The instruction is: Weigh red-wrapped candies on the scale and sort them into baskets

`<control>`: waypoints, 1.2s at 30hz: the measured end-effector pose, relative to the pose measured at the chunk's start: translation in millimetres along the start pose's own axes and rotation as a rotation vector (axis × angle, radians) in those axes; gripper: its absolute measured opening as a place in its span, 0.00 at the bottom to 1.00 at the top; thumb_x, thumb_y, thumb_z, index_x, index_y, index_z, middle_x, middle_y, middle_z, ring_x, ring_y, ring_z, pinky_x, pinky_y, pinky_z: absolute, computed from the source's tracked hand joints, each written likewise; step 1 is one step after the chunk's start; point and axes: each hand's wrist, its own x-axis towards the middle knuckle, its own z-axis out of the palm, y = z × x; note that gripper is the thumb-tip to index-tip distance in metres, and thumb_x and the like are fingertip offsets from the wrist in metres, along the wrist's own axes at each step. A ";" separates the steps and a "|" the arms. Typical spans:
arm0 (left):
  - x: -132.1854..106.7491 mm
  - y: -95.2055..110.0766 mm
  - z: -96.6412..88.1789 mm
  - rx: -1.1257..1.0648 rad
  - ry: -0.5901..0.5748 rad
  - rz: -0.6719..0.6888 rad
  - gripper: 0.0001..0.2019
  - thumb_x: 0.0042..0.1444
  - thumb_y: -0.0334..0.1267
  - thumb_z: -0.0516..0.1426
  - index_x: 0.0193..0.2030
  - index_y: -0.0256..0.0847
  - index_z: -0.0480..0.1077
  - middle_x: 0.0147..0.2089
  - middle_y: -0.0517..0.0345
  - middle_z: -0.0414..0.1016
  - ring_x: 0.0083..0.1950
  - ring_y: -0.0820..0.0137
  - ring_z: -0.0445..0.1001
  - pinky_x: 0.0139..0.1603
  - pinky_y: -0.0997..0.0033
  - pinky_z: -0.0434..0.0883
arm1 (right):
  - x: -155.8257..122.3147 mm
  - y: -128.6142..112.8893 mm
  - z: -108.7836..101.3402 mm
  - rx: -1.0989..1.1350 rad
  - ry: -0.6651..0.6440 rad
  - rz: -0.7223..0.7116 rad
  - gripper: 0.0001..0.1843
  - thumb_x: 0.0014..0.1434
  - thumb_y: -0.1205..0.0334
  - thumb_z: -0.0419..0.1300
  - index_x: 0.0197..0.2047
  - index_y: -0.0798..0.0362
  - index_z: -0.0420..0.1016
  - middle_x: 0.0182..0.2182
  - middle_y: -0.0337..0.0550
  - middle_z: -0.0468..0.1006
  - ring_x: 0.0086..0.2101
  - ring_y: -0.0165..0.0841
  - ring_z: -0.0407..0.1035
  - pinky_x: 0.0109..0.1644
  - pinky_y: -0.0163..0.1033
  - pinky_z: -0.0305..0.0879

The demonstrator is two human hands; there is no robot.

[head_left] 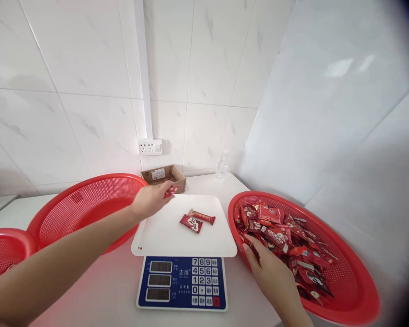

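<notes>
My left hand [152, 198] is closed on a small red-and-white candy packet [172, 190], above the back left edge of the scale's white tray [163, 243]. On that tray lie two red wrapped snacks: a flat packet [191, 223] with white lettering and a slim bar [202, 216] touching it. My right hand [269, 268] reaches over the near left rim of the right red basket [352, 272], thumb and fingers closed around a dark red packet [254, 250]. Many red and dark red snack packets [279, 236] fill this basket.
The scale's blue keypad panel [182, 284] faces me. To the left stand a large red basket [88, 200] and a smaller red one [7, 247]. Against the tiled wall are an open cardboard box [177, 175], a clear plastic bottle [222, 167] and a socket [150, 146].
</notes>
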 end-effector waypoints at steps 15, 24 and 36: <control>-41.1 -47.3 12.5 -0.088 -0.114 0.036 0.32 0.64 0.56 0.46 0.69 0.43 0.51 0.69 0.42 0.60 0.68 0.50 0.60 0.61 0.45 0.65 | 1.6 0.2 3.8 0.028 -0.051 0.044 0.28 0.66 0.49 0.40 0.60 0.48 0.70 0.56 0.43 0.77 0.51 0.44 0.74 0.48 0.49 0.73; -0.2 57.8 68.0 -0.223 -0.234 0.571 0.24 0.61 0.48 0.56 0.62 0.42 0.63 0.62 0.46 0.66 0.60 0.56 0.68 0.60 0.44 0.66 | 1.6 -2.4 0.8 0.065 -0.106 0.085 0.29 0.66 0.49 0.39 0.61 0.49 0.68 0.58 0.42 0.74 0.54 0.45 0.72 0.52 0.51 0.70; 4.1 28.9 51.5 -0.179 -0.338 0.372 0.20 0.61 0.45 0.57 0.57 0.40 0.66 0.56 0.48 0.71 0.53 0.61 0.73 0.52 0.51 0.73 | 1.0 -1.5 0.9 0.015 -0.081 0.054 0.28 0.67 0.50 0.39 0.60 0.49 0.70 0.55 0.43 0.77 0.51 0.44 0.74 0.48 0.49 0.72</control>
